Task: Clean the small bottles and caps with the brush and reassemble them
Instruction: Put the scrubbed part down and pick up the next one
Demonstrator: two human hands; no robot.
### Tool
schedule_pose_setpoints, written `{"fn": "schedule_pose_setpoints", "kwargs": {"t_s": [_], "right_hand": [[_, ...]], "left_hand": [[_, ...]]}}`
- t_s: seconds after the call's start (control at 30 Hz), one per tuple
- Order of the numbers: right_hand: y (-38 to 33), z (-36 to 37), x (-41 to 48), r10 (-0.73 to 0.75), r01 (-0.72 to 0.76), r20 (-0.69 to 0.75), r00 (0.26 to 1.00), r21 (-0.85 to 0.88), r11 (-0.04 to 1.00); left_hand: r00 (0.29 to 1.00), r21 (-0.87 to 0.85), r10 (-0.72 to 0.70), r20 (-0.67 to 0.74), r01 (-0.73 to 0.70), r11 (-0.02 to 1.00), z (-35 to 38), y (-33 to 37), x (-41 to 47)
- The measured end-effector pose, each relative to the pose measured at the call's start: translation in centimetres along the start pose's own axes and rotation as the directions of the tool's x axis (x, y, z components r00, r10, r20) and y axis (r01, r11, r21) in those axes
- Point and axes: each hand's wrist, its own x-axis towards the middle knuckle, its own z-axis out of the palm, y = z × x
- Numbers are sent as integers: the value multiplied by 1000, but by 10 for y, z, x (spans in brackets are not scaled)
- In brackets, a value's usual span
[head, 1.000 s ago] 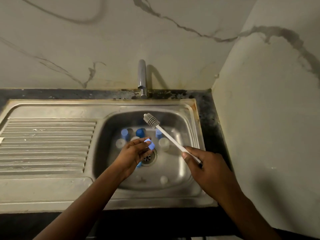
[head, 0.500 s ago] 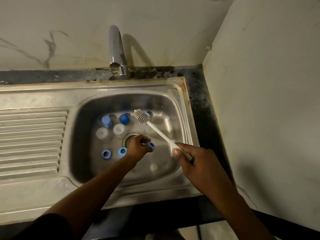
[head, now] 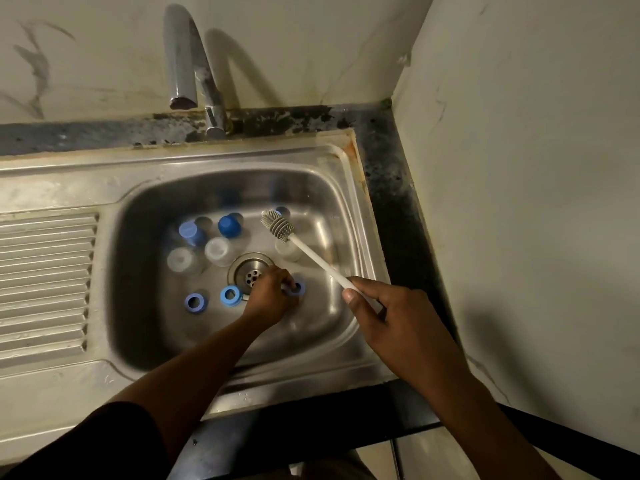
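working over a steel sink [head: 349, 209], a person is gripping the white handle of a brush [head: 322, 264] in the right hand [head: 398, 327], its grey bristled head hanging above the basin's far side. the left hand [head: 268, 297] is lying just beside the drain [head: 251, 273], fingers pinching a blue cap [head: 299, 288] low in the basin. small bottles [head: 217, 251] are standing left of the drain, some capped blue, near two ring caps [head: 231, 295] lying left of that hand.

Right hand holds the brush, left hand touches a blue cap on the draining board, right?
No. The head view shows the blue cap at the left hand in the basin, beside the drain; the right hand holds the brush.
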Motion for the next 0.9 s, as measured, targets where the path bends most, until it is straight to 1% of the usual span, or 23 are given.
{"fn": "schedule_pose_setpoints", "kwargs": {"t_s": [0.07, 0.13, 0.2, 0.3, 0.37, 0.47, 0.57, 0.63, 0.7, 0.73, 0.8, 0.9], "right_hand": [[-1, 1, 0, -4, 4, 0, 1000, 11, 1000], [-3, 2, 1, -8, 8, -7, 1000, 17, 1000], [-4, 4, 2, -19, 19, -17, 1000, 9, 1000], [-7, 6, 4, -44, 43, -29, 999, -12, 999], [-9, 6, 4, -50, 50, -31, 998, -7, 999], [-14, 5, 1, -55, 55, -35, 998, -1, 998], [-19, 3, -3, -56, 56, -39, 998, -5, 998], [-23, 2, -6, -73, 73, -31, 997, -7, 997], [-28, 0, -9, -103, 103, -30, 994, -5, 995], [-30, -1, -10, -117, 117, -34, 993, -4, 993], [-39, -2, -11, -145, 144, -39, 989, -15, 989], [-56, -2, -5, -195, 194, -41, 980, -24, 981]], "left_hand": [[1000, 9, 9, -5, -9, 1000, -3, 2, -2], [999, 76, -30, 27, 28, 997, -8, 9, -8], [988, 176, -74, 136, 49, 983, -11, 15, -15], [954, 308, -112, 276, 23, 951, -10, 18, -22], [945, 329, -133, 297, 29, 944, -7, 16, -23], [956, 297, -134, 261, 53, 953, -9, 16, -23], [964, 178, -156, 215, 118, 977, -28, 19, -24], [978, 73, -135, 157, 125, 989, -52, 23, -29], [992, -65, -114, 58, 117, 991, -81, 29, -40], [993, -163, -116, 15, 117, 980, -96, 32, -48], [991, -380, -123, -54, 94, 920, -128, 39, -67], [978, -647, -155, -139, 29, 762, -172, 45, -94]]}}
